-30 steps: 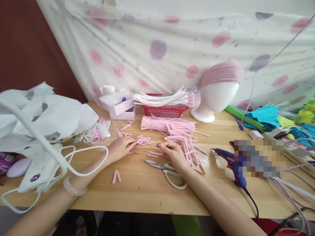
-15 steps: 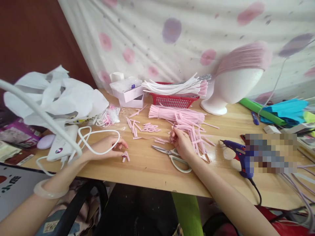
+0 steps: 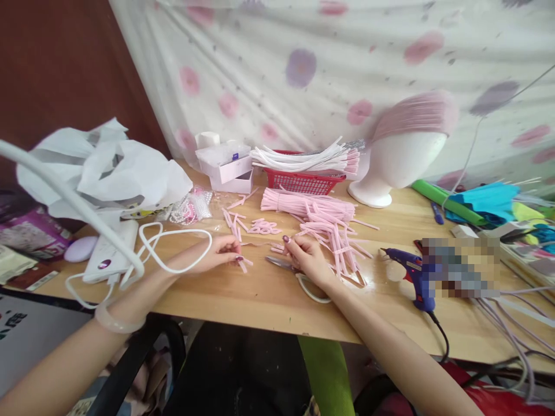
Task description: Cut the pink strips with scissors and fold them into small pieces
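My left hand point(image 3: 217, 254) pinches a short bent pink pipe cleaner point(image 3: 246, 264) between thumb and fingers, just above the table. My right hand point(image 3: 307, 258) is closed in a pinch beside the short cut pink pieces; what its fingertips hold, if anything, I cannot make out. Below it lie scissors point(image 3: 313, 292), their blades pointing left and partly covered by the hand. Close to the right hand spreads a pile of folded pink pipe cleaners point(image 3: 338, 242). Beyond both hands are pink loops point(image 3: 264, 226) and loose straight pieces point(image 3: 234, 222).
A long pink bundle point(image 3: 303, 202) lies before a red basket point(image 3: 303, 184) of white pipe cleaners. At the right are a blue glue gun point(image 3: 414, 271) and a white foam head point(image 3: 403, 164). A white cable point(image 3: 173, 270) loops over my left forearm. White boxes point(image 3: 232, 180) stand behind.
My left hand has moved right and away from me, carrying the bent pink piece. My right hand has shifted left, nearer to it, covering more of the scissors. The view has turned slightly.
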A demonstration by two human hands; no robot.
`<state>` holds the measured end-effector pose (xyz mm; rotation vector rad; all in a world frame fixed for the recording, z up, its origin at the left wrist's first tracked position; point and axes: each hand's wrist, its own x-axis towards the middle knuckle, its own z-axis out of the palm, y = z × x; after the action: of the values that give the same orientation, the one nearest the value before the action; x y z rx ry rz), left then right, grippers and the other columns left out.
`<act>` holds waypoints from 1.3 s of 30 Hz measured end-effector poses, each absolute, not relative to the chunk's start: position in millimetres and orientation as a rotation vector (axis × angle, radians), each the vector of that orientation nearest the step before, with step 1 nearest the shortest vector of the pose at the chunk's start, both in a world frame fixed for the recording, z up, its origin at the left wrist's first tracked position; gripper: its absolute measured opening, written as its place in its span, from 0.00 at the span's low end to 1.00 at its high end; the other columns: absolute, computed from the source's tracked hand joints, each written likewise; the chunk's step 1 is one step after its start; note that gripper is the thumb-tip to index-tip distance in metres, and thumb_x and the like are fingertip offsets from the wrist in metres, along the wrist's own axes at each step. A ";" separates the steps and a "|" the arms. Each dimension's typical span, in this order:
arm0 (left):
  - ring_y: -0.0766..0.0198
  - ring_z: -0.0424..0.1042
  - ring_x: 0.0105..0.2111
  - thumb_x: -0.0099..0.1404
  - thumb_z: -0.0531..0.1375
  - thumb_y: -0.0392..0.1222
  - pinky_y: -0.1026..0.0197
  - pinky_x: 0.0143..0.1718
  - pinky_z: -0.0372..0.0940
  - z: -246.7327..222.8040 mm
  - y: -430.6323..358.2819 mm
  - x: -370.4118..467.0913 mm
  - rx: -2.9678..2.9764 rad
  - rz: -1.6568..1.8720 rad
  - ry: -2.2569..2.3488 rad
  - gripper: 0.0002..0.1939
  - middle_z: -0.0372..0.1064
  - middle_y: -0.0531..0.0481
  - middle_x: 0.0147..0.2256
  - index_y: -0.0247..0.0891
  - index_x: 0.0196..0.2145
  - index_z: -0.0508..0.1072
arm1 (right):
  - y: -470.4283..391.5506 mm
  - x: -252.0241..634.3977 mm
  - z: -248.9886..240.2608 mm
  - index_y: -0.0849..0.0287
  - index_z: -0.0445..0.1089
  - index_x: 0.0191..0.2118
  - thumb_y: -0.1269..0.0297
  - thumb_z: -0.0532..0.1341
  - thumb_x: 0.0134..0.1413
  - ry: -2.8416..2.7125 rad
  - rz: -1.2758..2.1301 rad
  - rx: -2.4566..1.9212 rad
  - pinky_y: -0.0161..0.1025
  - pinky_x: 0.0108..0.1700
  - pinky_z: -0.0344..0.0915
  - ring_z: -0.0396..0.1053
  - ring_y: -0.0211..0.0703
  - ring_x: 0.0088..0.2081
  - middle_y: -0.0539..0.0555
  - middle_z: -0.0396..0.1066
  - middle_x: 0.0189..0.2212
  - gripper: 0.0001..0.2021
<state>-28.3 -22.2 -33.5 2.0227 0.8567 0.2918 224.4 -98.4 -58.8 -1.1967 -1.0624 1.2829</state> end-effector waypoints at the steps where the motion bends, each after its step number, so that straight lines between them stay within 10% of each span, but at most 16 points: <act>1: 0.59 0.75 0.32 0.64 0.58 0.50 0.59 0.35 0.68 -31.1 -23.2 -17.5 1.993 0.302 0.803 0.12 0.75 0.49 0.30 0.39 0.31 0.67 | -100.6 222.9 -56.7 0.60 0.71 0.25 0.41 0.68 0.46 -1.083 1.354 -1.190 0.30 0.17 0.42 0.47 0.29 0.15 0.41 0.54 0.14 0.23; 13: 0.60 0.77 0.28 0.63 0.61 0.54 0.57 0.34 0.73 -24.9 -10.2 61.6 1.838 0.533 0.393 0.17 0.76 0.47 0.28 0.37 0.31 0.67 | -97.8 238.3 -54.4 0.60 0.68 0.31 0.47 0.73 0.43 -0.938 1.911 -0.912 0.25 0.10 0.34 0.35 0.24 0.13 0.37 0.49 0.15 0.22; 23: 0.62 0.69 0.30 0.65 0.60 0.50 0.59 0.34 0.66 -61.4 -26.6 49.5 2.068 0.884 0.471 0.12 0.69 0.50 0.33 0.39 0.38 0.68 | -101.0 222.8 -55.9 0.60 0.71 0.29 0.59 0.77 0.40 -0.659 1.673 -0.905 0.24 0.16 0.50 0.60 0.28 0.19 0.46 0.70 0.22 0.16; 39: 0.62 0.73 0.29 0.74 0.50 0.34 0.61 0.32 0.67 -55.5 -19.4 50.7 3.010 1.188 0.352 0.12 0.72 0.48 0.29 0.36 0.34 0.70 | -102.9 217.9 -57.5 0.59 0.68 0.26 0.57 0.75 0.43 -0.644 1.515 -0.987 0.29 0.25 0.58 0.58 0.30 0.20 0.43 0.65 0.19 0.16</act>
<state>50.7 -19.4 -55.5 3.0097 0.3517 1.1878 217.9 -102.9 -57.5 -0.9872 -0.6435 1.5153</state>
